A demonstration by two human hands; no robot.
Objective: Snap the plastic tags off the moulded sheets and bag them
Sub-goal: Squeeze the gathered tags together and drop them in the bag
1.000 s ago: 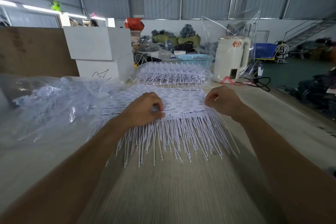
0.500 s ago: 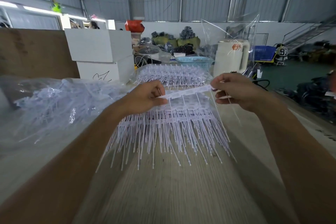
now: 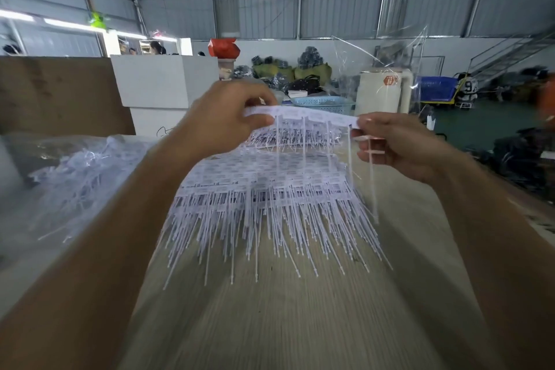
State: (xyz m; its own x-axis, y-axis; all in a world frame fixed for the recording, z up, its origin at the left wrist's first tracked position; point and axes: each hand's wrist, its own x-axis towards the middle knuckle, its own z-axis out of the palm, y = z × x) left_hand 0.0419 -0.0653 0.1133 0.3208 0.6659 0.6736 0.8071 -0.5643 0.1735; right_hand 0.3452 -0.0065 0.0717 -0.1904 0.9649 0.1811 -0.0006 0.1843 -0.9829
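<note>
Pinching each end of a raised strip, left hand and right hand are best twisting it sharply, snapping tags cleanly.

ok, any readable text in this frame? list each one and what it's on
"9": on the white item beside the blue basket, far right; blurred, so uncertain.
Orange sticker on the white appliance: print too blurred to read.
Tags on the moulded sheets: rows of print, too small to read.
Black scrawl on the lower white box: not legible.
</note>
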